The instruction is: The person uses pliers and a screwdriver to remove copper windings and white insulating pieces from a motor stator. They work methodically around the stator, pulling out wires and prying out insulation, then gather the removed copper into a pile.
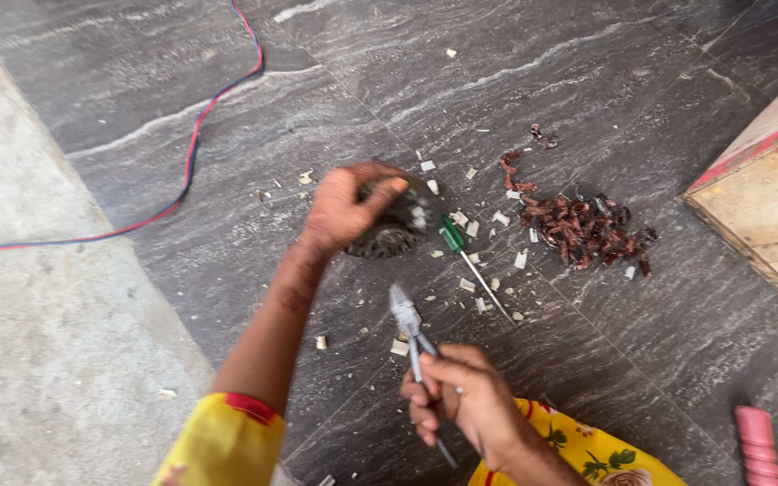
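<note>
1. While the left hand reaches out over the dark stone floor, its fingers are curled down over the top of a round, dark, toothed metal part, gripping it; the thumb lies across the upper rim and the part sits directly beneath and just beyond the fingertips.
2. The right hand is closed around the handles of a pair of pliers. The long axis of the pliers runs from the fist up and slightly left, so the nose points toward the round part, though it is apart from it with bare floor between.
3. Of the two hands, the left is on the round part; the right is nearer the body, and only the nose of the pliers comes near the part's lower edge.
4. Just to the right of the left fingertips lies a screwdriver with a green handle, its handle touching or nearly touching the round part and its shaft slanting down and right, away from both hands.
5. Farther right of the screwdriver is a heap of reddish-brown wire scraps, with pale chips scattered around the part and the tool.
6. Well to the left of the left forearm, a red and blue cable winds across the floor.
</note>
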Demonstrator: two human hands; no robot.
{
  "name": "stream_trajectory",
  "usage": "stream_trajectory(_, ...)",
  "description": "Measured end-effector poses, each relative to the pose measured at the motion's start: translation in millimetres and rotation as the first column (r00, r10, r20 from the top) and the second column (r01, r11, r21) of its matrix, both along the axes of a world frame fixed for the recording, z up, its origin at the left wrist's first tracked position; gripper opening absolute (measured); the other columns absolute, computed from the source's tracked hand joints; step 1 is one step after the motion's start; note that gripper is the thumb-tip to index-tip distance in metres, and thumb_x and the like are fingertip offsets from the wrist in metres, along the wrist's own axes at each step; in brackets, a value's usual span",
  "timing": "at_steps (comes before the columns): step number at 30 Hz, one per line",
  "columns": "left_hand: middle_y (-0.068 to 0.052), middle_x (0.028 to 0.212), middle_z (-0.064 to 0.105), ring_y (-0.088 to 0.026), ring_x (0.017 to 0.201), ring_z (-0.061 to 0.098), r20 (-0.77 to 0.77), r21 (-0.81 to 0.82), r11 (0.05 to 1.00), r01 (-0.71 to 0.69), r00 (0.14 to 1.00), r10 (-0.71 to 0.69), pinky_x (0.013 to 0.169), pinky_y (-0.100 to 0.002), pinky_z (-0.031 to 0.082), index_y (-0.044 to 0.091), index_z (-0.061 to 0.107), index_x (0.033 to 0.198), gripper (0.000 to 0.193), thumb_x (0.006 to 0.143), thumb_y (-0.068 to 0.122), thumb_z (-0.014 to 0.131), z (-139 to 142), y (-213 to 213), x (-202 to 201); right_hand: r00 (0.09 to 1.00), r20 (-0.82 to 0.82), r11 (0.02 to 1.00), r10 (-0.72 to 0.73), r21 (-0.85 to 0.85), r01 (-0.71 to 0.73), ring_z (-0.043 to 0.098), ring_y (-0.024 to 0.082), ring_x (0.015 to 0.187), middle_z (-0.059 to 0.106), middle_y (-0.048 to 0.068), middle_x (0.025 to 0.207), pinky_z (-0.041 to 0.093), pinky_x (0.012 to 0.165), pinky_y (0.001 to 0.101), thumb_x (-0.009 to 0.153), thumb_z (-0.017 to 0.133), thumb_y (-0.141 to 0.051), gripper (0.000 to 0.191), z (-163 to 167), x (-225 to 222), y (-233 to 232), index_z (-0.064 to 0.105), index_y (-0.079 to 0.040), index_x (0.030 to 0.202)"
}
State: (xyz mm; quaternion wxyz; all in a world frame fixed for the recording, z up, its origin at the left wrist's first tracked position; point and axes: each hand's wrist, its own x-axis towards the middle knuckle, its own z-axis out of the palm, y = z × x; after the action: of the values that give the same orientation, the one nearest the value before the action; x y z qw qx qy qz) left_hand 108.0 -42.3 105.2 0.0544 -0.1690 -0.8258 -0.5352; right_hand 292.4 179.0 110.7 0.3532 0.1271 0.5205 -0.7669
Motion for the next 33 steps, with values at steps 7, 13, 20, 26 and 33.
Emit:
stream_trajectory(7, -0.01, 0.111, 0.076, -0.022, 0.103, 0.073, -0.001, 0.184, 0.981, 0.057, 0.998, -0.058, 0.091, -0.036, 0.057, 0.005, 0.075, 0.118, 0.037, 0.097, 0.035, 0.069, -26.4, -14.3, 11.6, 0.973, -0.228, 0.997, -0.02, 0.065, 0.036, 0.07, 0.022, 0.066, 0.07, 0.015, 0.085, 0.065, 0.061, 0.038, 0.1, 0.047, -0.019, 0.024, 0.4, -50.5, 11.3, 0.059, -0.002, 0.088)
stream_trajectory(13, -0.006, 0.113, 0.077, -0.022, 0.104, 0.075, -0.06, 0.009, 0.989, 0.144, 0.988, -0.143, 0.093, -0.039, 0.057, 0.012, 0.076, 0.118, 0.033, 0.096, 0.035, 0.069, -12.9, -6.7, 16.7, 0.943, -0.334, 0.997, 0.009, 0.081, 0.019, 0.071, 0.02, 0.089, 0.071, 0.021, 0.115, 0.065, 0.075, 0.0356, 0.085, 0.052, -0.001, 0.021, 7.9, -56.5, 7.6, 0.063, -0.002, 0.104)
stream_trajectory(20, -0.006, 0.11, 0.078, -0.021, 0.097, 0.076, 0.148, 0.166, 0.978, 0.125, 0.977, -0.15, 0.089, -0.038, 0.061, 0.016, 0.078, 0.117, 0.034, 0.091, 0.037, 0.072, -8.2, -8.7, 34.5, 0.923, -0.383, 0.996, 0.042, 0.083, -0.011, 0.069, 0.023, 0.085, 0.074, 0.024, 0.119, 0.064, 0.072, 0.034, 0.078, 0.048, 0.01, 0.033, 3.5, -54.0, 8.7, 0.063, 0.004, 0.107)
stream_trajectory(26, -0.006, 0.113, 0.077, -0.02, 0.103, 0.073, 0.128, 0.161, 0.981, 0.111, 0.983, -0.132, 0.092, -0.037, 0.058, 0.015, 0.077, 0.12, 0.036, 0.093, 0.039, 0.071, -9.6, -12.5, 36.1, 0.956, -0.27, 0.984, 0.111, 0.162, -0.068, 0.07, 0.023, 0.094, 0.071, 0.021, 0.124, 0.064, 0.076, 0.0363, 0.079, 0.044, 0.01, 0.041, 10.1, -43.0, -2.9, 0.064, 0.001, 0.114)
stream_trajectory(33, -0.005, 0.113, 0.077, -0.017, 0.103, 0.073, 0.151, 0.142, 0.985, 0.097, 0.981, -0.118, 0.093, -0.035, 0.058, 0.015, 0.076, 0.12, 0.037, 0.092, 0.039, 0.071, -8.9, -13.0, 38.3, 0.955, -0.294, 0.999, 0.051, -0.003, -0.054, 0.07, 0.027, 0.105, 0.068, 0.025, 0.131, 0.065, 0.086, 0.0446, 0.082, 0.041, 0.008, 0.041, 16.5, -52.4, -3.4, 0.061, 0.003, 0.117)
